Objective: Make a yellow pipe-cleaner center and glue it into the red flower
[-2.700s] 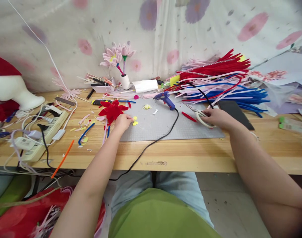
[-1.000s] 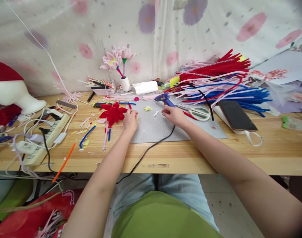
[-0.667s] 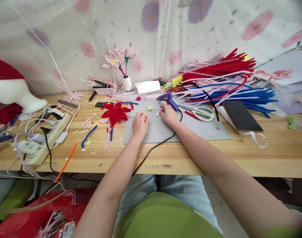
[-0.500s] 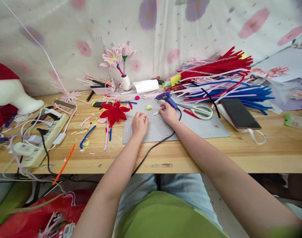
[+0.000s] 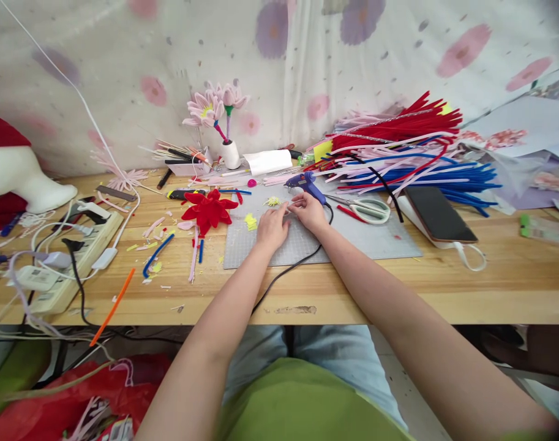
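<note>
Over the grey cutting mat (image 5: 352, 242), my left hand (image 5: 272, 228) and my right hand (image 5: 309, 212) meet fingertip to fingertip. The fingers of both are curled in a pinch, and whatever lies between them is too small and too covered to make out. Just behind my right hand rests a blue glue gun (image 5: 303, 181), its black cord running forward under my right wrist. A spiky yellow tuft (image 5: 273, 201) lies beyond my left hand. Beside that hand are yellow scraps (image 5: 250, 222), and farther left is a red pipe-cleaner flower (image 5: 209, 212).
Scissors (image 5: 370, 208) lie right of the glue gun, before a heap of red and blue pipe cleaners (image 5: 398, 131). A phone (image 5: 439, 214) is on the right. At the back, pink flowers stand in a white vase (image 5: 230, 155). A power strip (image 5: 77, 266) with tangled cables sits left.
My left hand has moved right and away from me to meet my right hand, uncovering the yellow scraps. A small white piece that showed at my right fingertips is now hidden.
</note>
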Available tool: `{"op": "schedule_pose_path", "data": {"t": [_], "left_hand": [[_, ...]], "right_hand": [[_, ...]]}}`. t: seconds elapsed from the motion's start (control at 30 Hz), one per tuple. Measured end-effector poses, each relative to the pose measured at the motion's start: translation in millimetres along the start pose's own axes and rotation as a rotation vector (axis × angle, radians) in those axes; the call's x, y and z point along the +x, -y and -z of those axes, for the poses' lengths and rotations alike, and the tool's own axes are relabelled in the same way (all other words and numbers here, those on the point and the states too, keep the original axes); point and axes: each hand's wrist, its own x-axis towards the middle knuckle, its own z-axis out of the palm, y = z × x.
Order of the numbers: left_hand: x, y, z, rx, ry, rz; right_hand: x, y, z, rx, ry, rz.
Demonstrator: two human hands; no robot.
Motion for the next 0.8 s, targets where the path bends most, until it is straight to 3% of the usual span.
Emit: {"op": "schedule_pose_path", "data": {"t": [0.43,0.63,0.8], "left_hand": [[-4.4,1.3,-0.6,-0.045,0.025,0.025],[-5.0,3.3,-1.6,-0.052,0.02,0.012],[-6.5,4.4,-0.1,-0.119,-0.05,-0.011]], "right_hand": [[-11.0,8.7,7.9,-0.217,-0.093,0.144],[-14.4,13.5,12.1,-0.029,-0.181,0.214],[-12.7,14.0,10.3,0.222,-0.037,0.084]]}}
